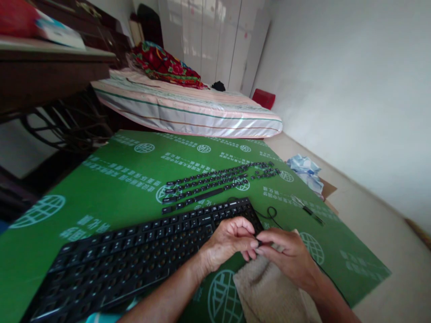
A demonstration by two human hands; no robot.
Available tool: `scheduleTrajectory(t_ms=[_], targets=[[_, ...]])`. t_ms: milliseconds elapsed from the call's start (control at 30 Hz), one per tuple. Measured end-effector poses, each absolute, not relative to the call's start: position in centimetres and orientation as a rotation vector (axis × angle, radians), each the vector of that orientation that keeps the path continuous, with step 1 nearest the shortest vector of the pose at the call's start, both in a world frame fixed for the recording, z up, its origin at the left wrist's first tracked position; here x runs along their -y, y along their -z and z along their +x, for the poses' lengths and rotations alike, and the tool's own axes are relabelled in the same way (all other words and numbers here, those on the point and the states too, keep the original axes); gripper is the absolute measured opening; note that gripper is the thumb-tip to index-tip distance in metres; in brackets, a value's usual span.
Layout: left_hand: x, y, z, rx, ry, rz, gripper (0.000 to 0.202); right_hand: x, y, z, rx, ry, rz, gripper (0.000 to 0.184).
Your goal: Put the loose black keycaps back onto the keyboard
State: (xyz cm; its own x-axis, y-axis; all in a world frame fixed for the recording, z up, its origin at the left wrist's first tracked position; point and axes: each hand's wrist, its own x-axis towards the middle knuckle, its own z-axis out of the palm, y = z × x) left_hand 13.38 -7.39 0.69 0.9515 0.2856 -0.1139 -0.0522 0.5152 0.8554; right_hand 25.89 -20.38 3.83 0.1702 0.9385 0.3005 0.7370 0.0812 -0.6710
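Observation:
A black keyboard (141,251) lies on a green printed sheet (117,179), with many of its keys gone from the near rows. My left hand (227,244) and my right hand (286,253) meet at the keyboard's right end, fingers pinched together on a small black keycap (260,243). Under my right hand lies a beige towel (269,291). Rows of loose black keycaps (215,181) are laid out on the sheet beyond the keyboard.
The keyboard's black cable (271,214) loops to the right. A thin tool (308,210) lies near the sheet's right edge, by crumpled blue-white cloth (305,170). A mattress (188,110) with a red blanket lies behind; a dark desk (50,67) stands at left.

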Motion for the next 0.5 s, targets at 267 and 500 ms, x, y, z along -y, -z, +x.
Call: scheduleTrajectory(t_ms=[267, 500], targets=[[7.4, -0.6, 13.2, -0.246, -0.189, 1.013, 0.042, 20.1, -3.6, 26.8, 1.585, -0.504, -1.647, 0.014], [7.6, -0.6, 13.5, -0.327, -0.273, 1.056, 0.047, 19.1, -2.5, 29.0, 1.546, -0.469, -1.695, 0.011]])
